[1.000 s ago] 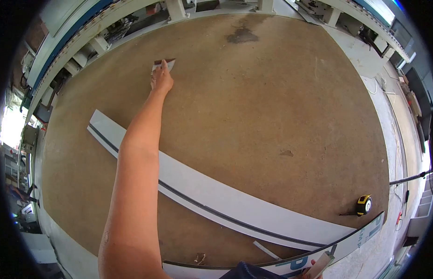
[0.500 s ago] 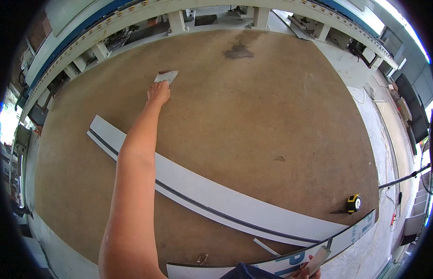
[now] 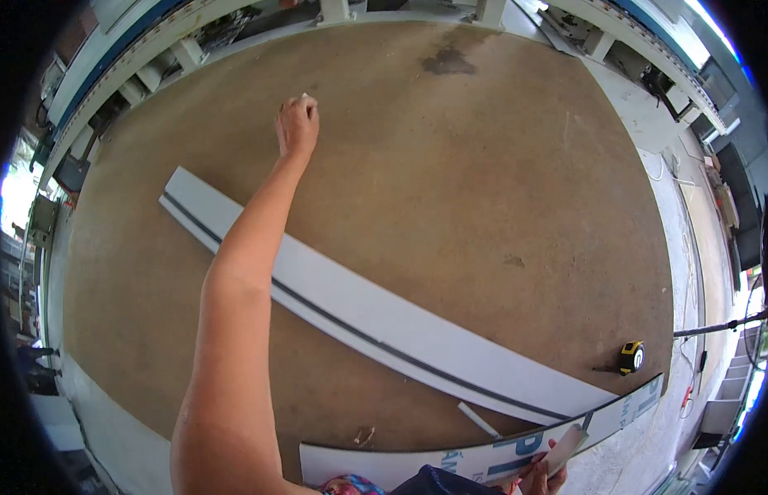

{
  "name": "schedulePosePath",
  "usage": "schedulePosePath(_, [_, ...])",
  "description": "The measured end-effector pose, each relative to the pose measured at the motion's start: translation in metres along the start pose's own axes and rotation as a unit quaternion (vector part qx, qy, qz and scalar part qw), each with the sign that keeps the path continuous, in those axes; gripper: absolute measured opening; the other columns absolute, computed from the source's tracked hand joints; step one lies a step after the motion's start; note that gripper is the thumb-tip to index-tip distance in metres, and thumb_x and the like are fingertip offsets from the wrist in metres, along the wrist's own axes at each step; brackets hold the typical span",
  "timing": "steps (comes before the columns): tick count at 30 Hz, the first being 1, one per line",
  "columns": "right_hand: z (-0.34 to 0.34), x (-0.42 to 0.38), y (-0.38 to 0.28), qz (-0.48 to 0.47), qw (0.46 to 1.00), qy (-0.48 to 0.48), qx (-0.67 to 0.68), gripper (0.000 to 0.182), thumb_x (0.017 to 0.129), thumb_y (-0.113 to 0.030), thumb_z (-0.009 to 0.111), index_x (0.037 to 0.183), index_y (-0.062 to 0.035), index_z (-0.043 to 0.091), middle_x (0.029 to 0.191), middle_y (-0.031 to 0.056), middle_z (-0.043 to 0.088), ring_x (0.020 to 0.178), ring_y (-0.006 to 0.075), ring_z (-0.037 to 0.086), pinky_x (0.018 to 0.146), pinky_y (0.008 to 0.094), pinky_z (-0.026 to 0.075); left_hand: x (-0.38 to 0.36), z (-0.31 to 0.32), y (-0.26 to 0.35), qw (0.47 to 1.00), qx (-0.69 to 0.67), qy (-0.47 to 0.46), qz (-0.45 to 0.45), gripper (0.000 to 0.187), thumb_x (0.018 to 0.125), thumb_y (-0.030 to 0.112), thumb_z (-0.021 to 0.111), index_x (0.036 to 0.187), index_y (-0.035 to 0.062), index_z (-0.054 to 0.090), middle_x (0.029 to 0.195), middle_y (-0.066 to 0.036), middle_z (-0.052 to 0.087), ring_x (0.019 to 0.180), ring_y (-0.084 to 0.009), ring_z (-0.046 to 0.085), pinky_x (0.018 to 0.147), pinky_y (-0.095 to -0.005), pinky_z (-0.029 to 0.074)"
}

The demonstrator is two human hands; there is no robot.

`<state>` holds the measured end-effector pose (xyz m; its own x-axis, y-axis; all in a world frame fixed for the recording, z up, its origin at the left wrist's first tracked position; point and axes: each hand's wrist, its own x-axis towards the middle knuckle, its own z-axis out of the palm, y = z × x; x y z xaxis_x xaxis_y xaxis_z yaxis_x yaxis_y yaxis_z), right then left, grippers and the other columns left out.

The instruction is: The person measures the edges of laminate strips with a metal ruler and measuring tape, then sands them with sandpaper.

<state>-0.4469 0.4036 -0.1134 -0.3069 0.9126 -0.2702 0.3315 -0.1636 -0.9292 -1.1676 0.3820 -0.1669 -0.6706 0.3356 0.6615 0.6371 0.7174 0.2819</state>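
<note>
My left hand (image 3: pixel 298 125) reaches far out over the brown board (image 3: pixel 450 223), fingers closed. A tiny pale spot shows at its fingertips; whatever they hold is mostly hidden. Under my left forearm, a long white panel strip (image 3: pixel 375 309) with a dark groove lies diagonally. Close to my body, my right hand (image 3: pixel 542 478) grips a short pale flat piece (image 3: pixel 568 447), tilted over a curved-looking white strip with blue lettering (image 3: pixel 474 458). That lettered strip lies across the near end of the long panel strip. A thin white offcut (image 3: pixel 479 420) sits between the two.
A yellow and black tape measure (image 3: pixel 630 357) rests near the board's right edge. A pale machine frame (image 3: pixel 190 54) runs along the far side. Cables and a dark pole (image 3: pixel 718 327) are at the right. A small scrap (image 3: pixel 365 436) lies near the front.
My left hand has risen and turned; the pale flat scrap seen in it before is no longer plainly visible. My right hand keeps its piece. The view has shifted slightly.
</note>
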Motion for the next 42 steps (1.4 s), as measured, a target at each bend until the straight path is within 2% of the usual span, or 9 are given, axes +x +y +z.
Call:
schedulePosePath(2, [-0.004, 0.002, 0.008, 0.007, 1.0, -0.005, 0.018, 0.048, 0.088, -0.024, 0.059, 0.123, 0.0062, 0.048, 0.083, 0.0077, 0.058, 0.063, 0.0147, 0.053, 0.053, 0.0281, 0.042, -0.005, -0.025, 0.01, 0.994, -0.102, 0.049, 0.007, 0.011, 0.077, 0.004, 0.063, 0.087, 0.0063, 0.063, 0.089, -0.009, 0.064, 0.082, -0.0225, 0.062, 0.072, -0.0378, 0.048])
schedulePosePath(5, [0.001, 0.012, 0.014, -0.023, 0.998, -0.01, 0.058, 0.041, 0.088, -0.009, 0.055, 0.125, 0.0063, 0.045, 0.078, 0.005, 0.054, 0.057, 0.0104, 0.052, 0.049, 0.0241, 0.042, -0.03, -0.114, 0.038, 0.957, -0.244, -0.081, -0.135, 0.011, 0.078, 0.001, 0.058, 0.087, 0.0065, 0.061, 0.084, -0.007, 0.062, 0.08, -0.0175, 0.061, 0.069, -0.0347, 0.048])
schedulePosePath(7, [0.001, 0.012, 0.011, -0.025, 0.998, -0.011, 0.051, 0.039, 0.086, -0.008, 0.055, 0.123, 0.0037, 0.048, 0.079, 0.0044, 0.055, 0.06, 0.0108, 0.053, 0.051, 0.0244, 0.043, -0.062, -0.163, 0.036, 0.829, -0.468, -0.15, -0.266, 0.013, 0.08, 0.0, 0.055, 0.091, 0.0057, 0.06, 0.086, -0.005, 0.062, 0.083, -0.0139, 0.06, 0.072, -0.0302, 0.049])
schedulePosePath(9, [0.0, 0.012, 0.018, -0.042, 0.996, -0.01, 0.073, 0.041, 0.088, -0.009, 0.055, 0.125, 0.0061, 0.045, 0.08, 0.0049, 0.055, 0.059, 0.0106, 0.053, 0.051, 0.024, 0.042, -0.111, -0.208, 0.025, 0.613, -0.665, -0.219, -0.366, 0.014, 0.081, 0.0, 0.053, 0.094, 0.0044, 0.059, 0.089, -0.005, 0.063, 0.083, -0.0155, 0.061, 0.077, -0.0286, 0.051])
schedulePosePath(14, [-0.001, 0.017, 0.023, -0.079, 0.993, -0.027, 0.079, 0.039, 0.09, -0.01, 0.054, 0.126, 0.0046, 0.046, 0.081, 0.0035, 0.056, 0.06, 0.0093, 0.053, 0.052, 0.0233, 0.042, -0.226, -0.266, 0.022, 0.458, -0.621, -0.436, -0.463, 0.013, 0.082, 0.001, 0.057, 0.093, 0.0069, 0.061, 0.088, -0.003, 0.063, 0.08, -0.0147, 0.061, 0.071, -0.0289, 0.052])
schedulePosePath(21, [-0.002, 0.026, 0.034, -0.127, 0.987, -0.05, 0.081, 0.038, 0.09, -0.012, 0.056, 0.125, 0.0016, 0.049, 0.079, 0.0026, 0.057, 0.059, 0.0085, 0.053, 0.051, 0.0225, 0.041, -0.269, -0.263, 0.002, 0.884, -0.203, -0.314, -0.281, 0.017, 0.072, -0.004, 0.052, 0.083, 0.0046, 0.062, 0.079, -0.012, 0.062, 0.071, -0.0262, 0.06, 0.069, -0.0348, 0.049])
schedulePosePath(27, [0.004, 0.021, 0.026, -0.135, 0.987, -0.026, 0.082, 0.036, 0.088, -0.006, 0.055, 0.123, 0.0034, 0.051, 0.078, 0.0039, 0.059, 0.062, 0.0103, 0.056, 0.052, 0.0227, 0.043, -0.275, -0.253, -0.002, 0.976, -0.055, -0.175, -0.121, 0.008, 0.075, -0.004, 0.056, 0.079, 0.0015, 0.061, 0.092, -0.014, 0.053, 0.082, -0.0314, 0.058, 0.071, -0.0387, 0.05])
schedulePosePath(33, [0.005, 0.023, 0.031, -0.136, 0.987, -0.012, 0.082, 0.035, 0.089, -0.007, 0.055, 0.123, 0.0029, 0.051, 0.078, 0.004, 0.059, 0.061, 0.0103, 0.056, 0.05, 0.0231, 0.043, -0.283, -0.238, 0.016, 0.986, -0.04, -0.139, -0.079, 0.007, 0.078, -0.004, 0.055, 0.083, -0.0016, 0.059, 0.095, -0.016, 0.048, 0.089, -0.0323, 0.055, 0.073, -0.0391, 0.05])
schedulePosePath(42, [0.006, 0.023, 0.032, -0.143, 0.986, -0.008, 0.087, 0.034, 0.089, -0.007, 0.056, 0.121, 0.0013, 0.053, 0.077, 0.0033, 0.059, 0.06, 0.0105, 0.056, 0.05, 0.0224, 0.043, -0.274, -0.218, 0.046, 0.97, -0.022, -0.177, -0.163, 0.012, 0.082, 0.004, 0.056, 0.087, -0.0062, 0.058, 0.1, -0.018, 0.047, 0.096, -0.0336, 0.053, 0.076, -0.0393, 0.05])
